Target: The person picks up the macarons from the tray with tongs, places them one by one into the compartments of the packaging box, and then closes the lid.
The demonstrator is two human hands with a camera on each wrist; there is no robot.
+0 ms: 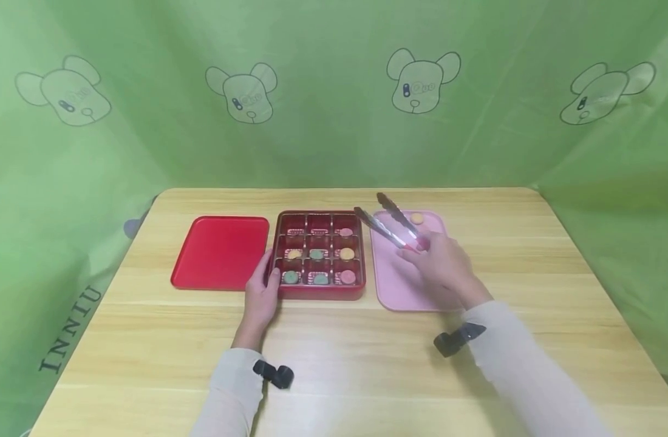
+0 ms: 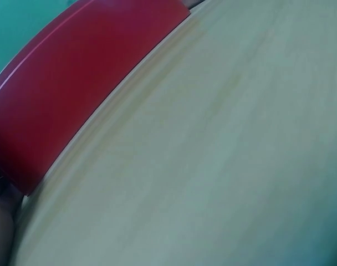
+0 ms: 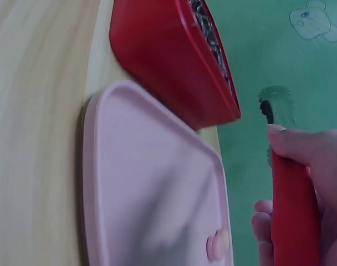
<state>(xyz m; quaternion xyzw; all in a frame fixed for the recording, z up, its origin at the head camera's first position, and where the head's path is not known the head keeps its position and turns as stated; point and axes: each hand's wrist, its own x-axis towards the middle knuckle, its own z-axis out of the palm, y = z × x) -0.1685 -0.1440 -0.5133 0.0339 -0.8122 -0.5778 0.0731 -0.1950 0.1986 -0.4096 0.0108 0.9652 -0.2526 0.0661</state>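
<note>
In the head view my left hand (image 1: pixel 262 294) holds the left side of a red box (image 1: pixel 320 294), with the thumb at its front corner. The box's clear divided insert (image 1: pixel 320 220) has small pink, green and yellow cookies in several compartments. Two back compartments, left and middle, show no cookie. My right hand (image 1: pixel 446 264) grips metal tongs (image 1: pixel 391 230) with red handles, their arms spread apart and nothing between the tips. The tongs are over the pink tray (image 1: pixel 391 291). One yellow cookie (image 1: pixel 416 218) lies near the tray's back edge, beyond the tongs.
Left of the box lies a flat red lid (image 1: pixel 219 255) with a raised rim. All of this is on a light wooden table (image 1: pixel 323 364). Green curtains (image 1: pixel 334 139) with mouse drawings enclose the back and sides.
</note>
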